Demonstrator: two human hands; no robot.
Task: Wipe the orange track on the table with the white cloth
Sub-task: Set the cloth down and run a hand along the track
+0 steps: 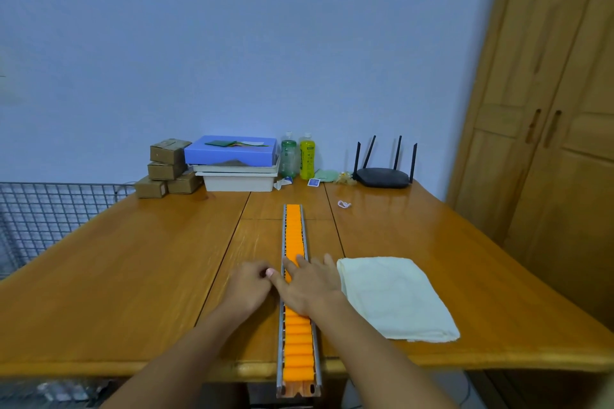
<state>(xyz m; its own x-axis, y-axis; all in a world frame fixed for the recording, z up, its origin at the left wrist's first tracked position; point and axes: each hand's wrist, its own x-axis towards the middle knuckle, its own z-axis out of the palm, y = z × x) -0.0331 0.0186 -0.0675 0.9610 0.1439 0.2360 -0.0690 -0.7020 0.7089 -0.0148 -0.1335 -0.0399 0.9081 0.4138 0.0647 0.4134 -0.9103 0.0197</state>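
The orange track (294, 232), a row of orange rollers in a grey metal frame, runs from the table's near edge toward the middle. My right hand (307, 285) lies flat across it with fingers spread, holding nothing. My left hand (251, 287) rests on the table against the track's left rail, its fingers curled in and the thumb pointing at the rail. The white cloth (395, 299) lies folded on the table just right of the track, close to my right hand but untouched.
On the wooden table (133, 276), along the far wall, stand stacked cardboard boxes (167, 164), a blue box on white trays (232, 159), two bottles (297, 156) and a black router (383, 176). A wire rack (50, 209) is at the left and a wooden wardrobe (548, 109) at the right.
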